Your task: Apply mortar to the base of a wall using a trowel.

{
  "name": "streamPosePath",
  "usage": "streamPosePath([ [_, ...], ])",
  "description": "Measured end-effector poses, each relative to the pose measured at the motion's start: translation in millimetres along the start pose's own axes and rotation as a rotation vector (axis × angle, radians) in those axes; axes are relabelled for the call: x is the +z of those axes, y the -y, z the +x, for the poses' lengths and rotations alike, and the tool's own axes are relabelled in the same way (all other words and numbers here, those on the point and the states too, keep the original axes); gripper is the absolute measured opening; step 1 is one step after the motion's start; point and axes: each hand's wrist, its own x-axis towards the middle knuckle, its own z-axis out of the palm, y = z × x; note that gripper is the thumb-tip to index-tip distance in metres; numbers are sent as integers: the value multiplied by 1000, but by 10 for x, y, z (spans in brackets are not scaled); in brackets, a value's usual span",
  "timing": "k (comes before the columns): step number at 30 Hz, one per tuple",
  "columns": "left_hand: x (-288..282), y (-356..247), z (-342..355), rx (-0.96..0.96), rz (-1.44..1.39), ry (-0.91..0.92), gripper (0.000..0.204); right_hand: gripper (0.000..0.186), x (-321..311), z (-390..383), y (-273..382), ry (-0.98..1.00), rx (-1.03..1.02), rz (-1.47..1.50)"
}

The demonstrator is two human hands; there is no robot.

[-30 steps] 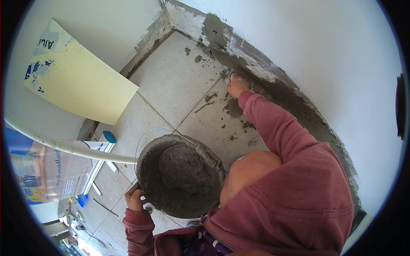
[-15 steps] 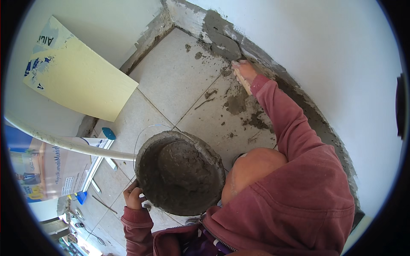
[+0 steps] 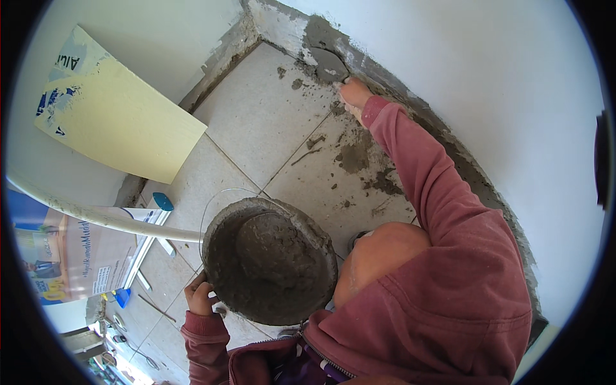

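Note:
My right hand (image 3: 355, 94) is closed around the handle of a trowel, at arm's length by the foot of the right-hand wall. The trowel's grey, mortar-smeared blade (image 3: 329, 65) lies against the strip of wet mortar (image 3: 323, 33) along the wall base. Close to my body, a bucket (image 3: 215, 282) of dark grey mortar (image 3: 276, 247) stands tilted, its thin wire handle raised on the far side. My left hand (image 3: 201, 295) grips the bucket's left rim, fingers partly hidden beneath it.
Mortar splashes (image 3: 354, 157) and crumbs dot the pale floor tiles (image 3: 250, 102). A curved yellow sheet (image 3: 122, 115) leans at the left wall. A white pipe (image 3: 128, 223) reaches toward the bucket, above a printed banner (image 3: 83, 256). My bent knee (image 3: 385, 256) sits right of the bucket.
My right hand has moved up and left along the wall base, carrying the trowel toward the far corner. The left hand and bucket have stayed nearly still.

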Motion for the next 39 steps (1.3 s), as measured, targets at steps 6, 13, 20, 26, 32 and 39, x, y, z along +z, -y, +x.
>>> streamPosePath([
  [6,-34,-1,-13,-13,7,4,48,30,-50,-444,150,11,44,404],
  [13,-64,15,55,19,67,50,51,32,306,-902,-328,-167,-82,-251],
  [20,-35,8,17,-5,-7,20,50,33,821,-157,-376,-44,24,-555],
  [26,5,0,-6,1,5,10,50,25,869,240,-163,-195,95,-484],
  [32,14,34,16,12,3,-22,48,35,1026,275,-233,-304,116,-450],
  [39,-19,16,38,14,47,14,47,34,784,-41,-107,-260,17,-507],
])
